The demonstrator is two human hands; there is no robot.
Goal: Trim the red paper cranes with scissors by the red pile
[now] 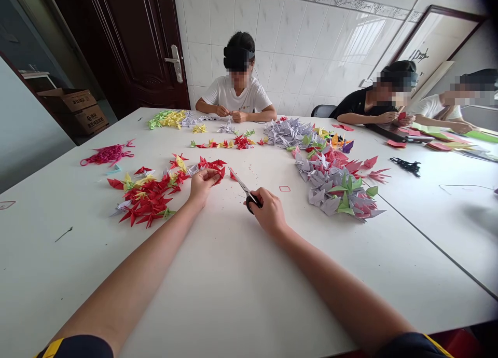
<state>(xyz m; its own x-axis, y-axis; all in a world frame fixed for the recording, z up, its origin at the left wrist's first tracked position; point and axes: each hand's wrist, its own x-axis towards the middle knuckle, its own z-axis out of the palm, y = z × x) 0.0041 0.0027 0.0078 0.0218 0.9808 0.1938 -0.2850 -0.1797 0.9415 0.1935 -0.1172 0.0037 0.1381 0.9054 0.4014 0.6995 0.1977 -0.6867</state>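
My left hand (203, 186) rests on the white table (218, 275), its fingers pinching a red paper crane (216, 172) at the edge of a heap of red, yellow and white origami cranes (148, 198). My right hand (269, 210) grips black-handled scissors (246, 191) through the finger loops. The steel blades point up and left, toward a small red paper scrap (232, 175). A large heap of grey, green and pink cranes (331, 186) lies to the right of my right hand, not touching it.
Further rows of paper cranes (221, 142) cover the table's far half. A pink cord tangle (109, 154) lies at left, a black cord bundle (405, 166) at right. Two seated people (237, 91) (369, 109) work across the table, beside stacked coloured paper (439, 140). Cardboard boxes (73, 109) stand behind.
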